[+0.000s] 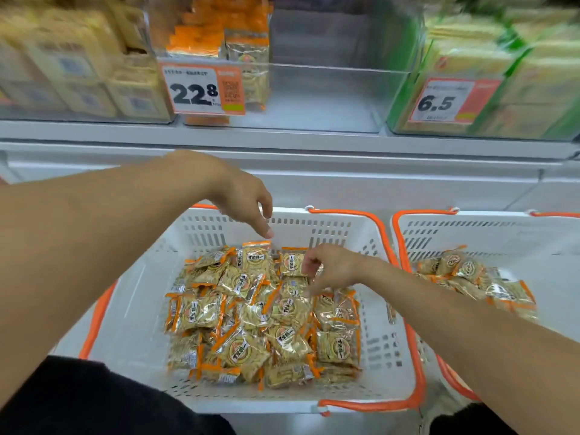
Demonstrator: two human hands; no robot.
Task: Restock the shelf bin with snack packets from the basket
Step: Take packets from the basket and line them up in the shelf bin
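- Left hand (243,196) hangs over the basket (135,296), fingers loose, holding nothing.
- One snack packet (255,257) stands upright against the far wall, long axis vertical; the other packets (263,321) lie jumbled.
- Right hand (329,268) reaches into the pile; its grip is unclear.
- Shelf bin (320,98) sits above, few packets inside at its left.

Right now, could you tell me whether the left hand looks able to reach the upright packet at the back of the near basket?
Probably yes: the left hand hangs open just above that upright packet, nothing between them.
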